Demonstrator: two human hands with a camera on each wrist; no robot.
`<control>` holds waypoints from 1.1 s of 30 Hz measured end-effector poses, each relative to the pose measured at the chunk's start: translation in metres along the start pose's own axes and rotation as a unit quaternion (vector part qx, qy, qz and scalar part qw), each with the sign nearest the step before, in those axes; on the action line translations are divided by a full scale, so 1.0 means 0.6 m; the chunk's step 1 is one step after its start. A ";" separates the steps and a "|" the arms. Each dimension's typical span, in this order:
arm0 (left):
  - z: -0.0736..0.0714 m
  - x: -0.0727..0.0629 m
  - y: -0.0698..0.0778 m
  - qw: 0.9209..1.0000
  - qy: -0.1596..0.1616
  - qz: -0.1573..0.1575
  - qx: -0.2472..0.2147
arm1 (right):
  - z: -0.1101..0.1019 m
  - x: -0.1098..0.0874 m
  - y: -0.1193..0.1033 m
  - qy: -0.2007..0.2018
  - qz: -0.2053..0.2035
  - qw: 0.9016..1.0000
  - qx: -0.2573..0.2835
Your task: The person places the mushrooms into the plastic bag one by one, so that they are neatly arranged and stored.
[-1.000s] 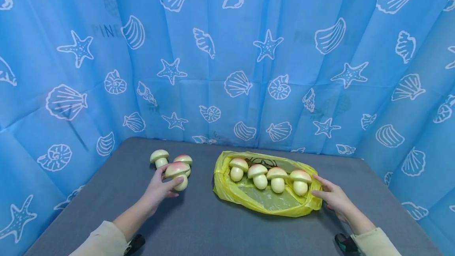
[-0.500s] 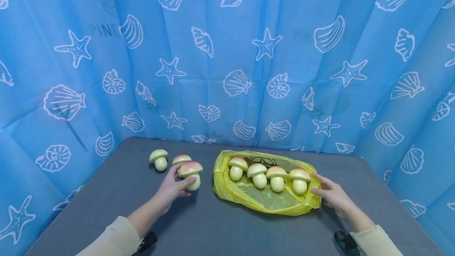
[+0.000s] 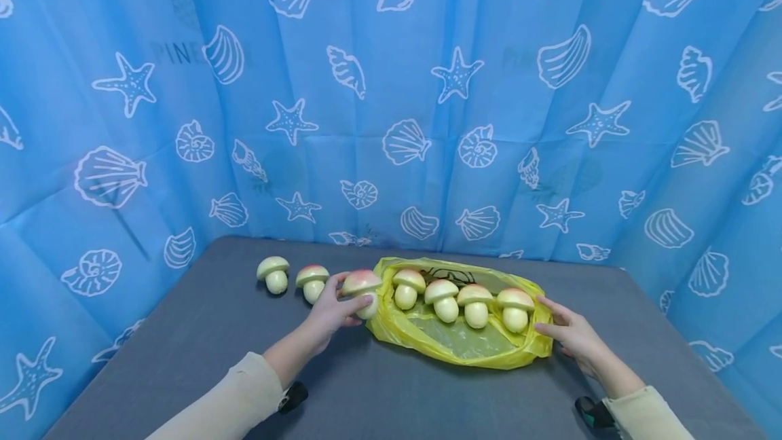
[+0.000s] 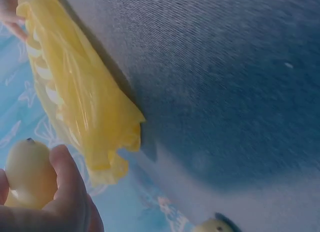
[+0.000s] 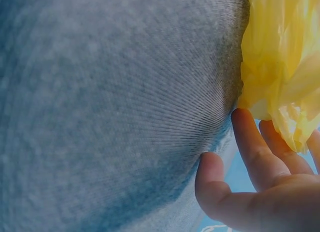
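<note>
My left hand (image 3: 327, 316) grips a toy mushroom (image 3: 360, 282) with a pale stem and pink-tinged cap, just at the left edge of an open yellow plastic bag (image 3: 421, 346). In the left wrist view the thumb and fingers hold the mushroom (image 4: 30, 172) apart from the bag (image 4: 90, 102). Four-like rows aside, several mushrooms (image 3: 476, 316) lie side by side in the bag. At the bag's right end, my right hand (image 3: 577, 341) touches its side. The right wrist view shows those fingers (image 5: 255, 152) extended against the plastic, the thumb apart from it.
Two more mushrooms, one whitish (image 3: 275, 276) and one pink-topped (image 3: 313, 282), lie on the grey table (image 3: 415, 402) left of the bag. A blue curtain (image 3: 391, 100) with white shell prints hangs behind the table's far edge.
My left hand has carried the mushroom rightward from beside the two loose ones to the bag's left edge. The right hand and the bag stay in place.
</note>
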State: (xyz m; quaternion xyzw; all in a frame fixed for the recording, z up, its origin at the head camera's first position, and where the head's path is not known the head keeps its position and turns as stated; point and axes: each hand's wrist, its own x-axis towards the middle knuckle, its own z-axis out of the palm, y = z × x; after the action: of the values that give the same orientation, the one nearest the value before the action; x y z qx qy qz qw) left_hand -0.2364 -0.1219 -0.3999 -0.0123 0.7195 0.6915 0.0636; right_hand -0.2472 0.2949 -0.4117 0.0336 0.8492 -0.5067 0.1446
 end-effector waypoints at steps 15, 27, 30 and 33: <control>0.064 0.029 0.014 1.000 -0.017 -0.015 -0.008 | 0.000 0.003 -0.001 -0.002 0.012 1.000 -0.004; 0.145 0.064 0.000 0.995 -0.022 0.034 0.091 | 0.003 0.000 0.005 0.000 0.013 1.000 -0.005; 0.150 0.063 -0.006 0.988 -0.025 0.051 0.142 | 0.004 -0.002 0.005 0.000 0.002 1.000 -0.007; 0.148 0.059 -0.008 0.980 -0.039 0.059 0.186 | 0.003 -0.004 0.004 0.001 -0.009 1.000 -0.012</control>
State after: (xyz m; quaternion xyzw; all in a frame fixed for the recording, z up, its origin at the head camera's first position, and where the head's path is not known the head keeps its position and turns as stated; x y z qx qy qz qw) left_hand -0.2642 -0.0312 -0.4116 0.0687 0.8319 0.5482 0.0519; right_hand -0.2441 0.2947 -0.4141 0.0248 0.8555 -0.4979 0.1398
